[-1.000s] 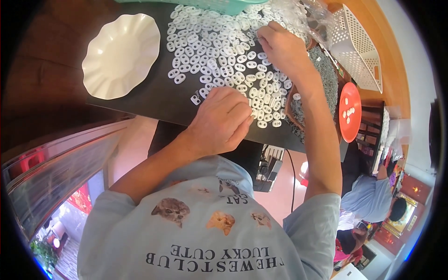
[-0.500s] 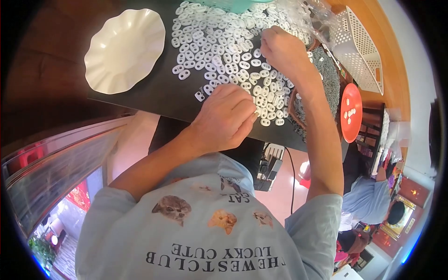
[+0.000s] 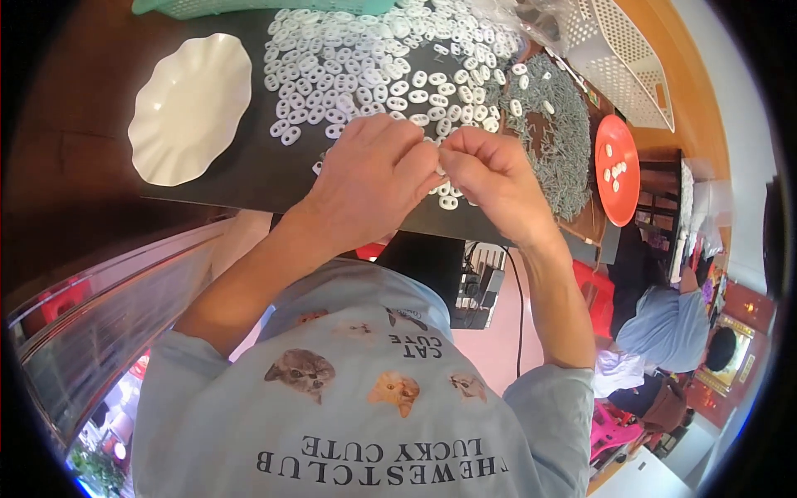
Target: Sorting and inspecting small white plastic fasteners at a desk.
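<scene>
Over the near edge of the dark table, my left hand (image 3: 369,178) and my right hand (image 3: 498,183) meet fingertip to fingertip. My left fingers are closed in a pinch around a small white two-hole plastic piece, mostly hidden by the fingers. The thumb and forefinger of my right hand press together against it; anything else in them is too small to make out. Many loose oval white two-hole pieces (image 3: 332,79) spread across the table beyond and under my hands. To the right of my right hand lies a heap of tiny grey springs (image 3: 573,162).
An off-white dish with a wavy rim (image 3: 191,108) stands at the left. A teal basket (image 3: 266,7) is at the far edge. On the right are a white perforated basket (image 3: 623,62) and a red plate (image 3: 608,178) holding several white pieces. Another person (image 3: 664,328) is at the far right.
My right hand has come back from the far pieces to meet my left hand. The view has shifted, showing more of the spring heap and the teal basket.
</scene>
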`<state>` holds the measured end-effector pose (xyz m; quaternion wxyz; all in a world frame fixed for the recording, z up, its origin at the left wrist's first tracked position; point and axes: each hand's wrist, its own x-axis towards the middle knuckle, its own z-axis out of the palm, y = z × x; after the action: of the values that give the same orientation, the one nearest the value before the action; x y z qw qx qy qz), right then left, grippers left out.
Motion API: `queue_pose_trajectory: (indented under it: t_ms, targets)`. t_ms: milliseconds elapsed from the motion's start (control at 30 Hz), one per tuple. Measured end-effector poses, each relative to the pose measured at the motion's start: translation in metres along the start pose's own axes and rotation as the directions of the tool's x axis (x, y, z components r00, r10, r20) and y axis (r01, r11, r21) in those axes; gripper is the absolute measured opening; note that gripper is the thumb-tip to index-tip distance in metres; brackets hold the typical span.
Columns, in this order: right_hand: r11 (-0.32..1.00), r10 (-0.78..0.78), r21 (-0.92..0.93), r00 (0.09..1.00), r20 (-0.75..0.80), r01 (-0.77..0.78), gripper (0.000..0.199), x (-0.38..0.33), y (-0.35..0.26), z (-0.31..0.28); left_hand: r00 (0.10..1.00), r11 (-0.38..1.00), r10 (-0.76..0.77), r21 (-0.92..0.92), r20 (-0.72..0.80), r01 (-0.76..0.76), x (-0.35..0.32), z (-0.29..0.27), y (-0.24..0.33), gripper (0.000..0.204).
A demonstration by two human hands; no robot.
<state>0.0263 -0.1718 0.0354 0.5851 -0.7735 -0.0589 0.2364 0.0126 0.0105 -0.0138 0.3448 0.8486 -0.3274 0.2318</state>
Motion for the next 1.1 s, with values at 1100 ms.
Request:
queue_pose_trajectory:
  t_ms: [1100]
  targets:
    - [0.578, -0.301, -0.816, 0.934, -0.194, 0.017, 0.016, 0.003, 0.046, -0.133, 0.682, 0.228, -0.431, -0.66, 0.591, 0.716, -0.001, -0.012, 0.03, 0.013]
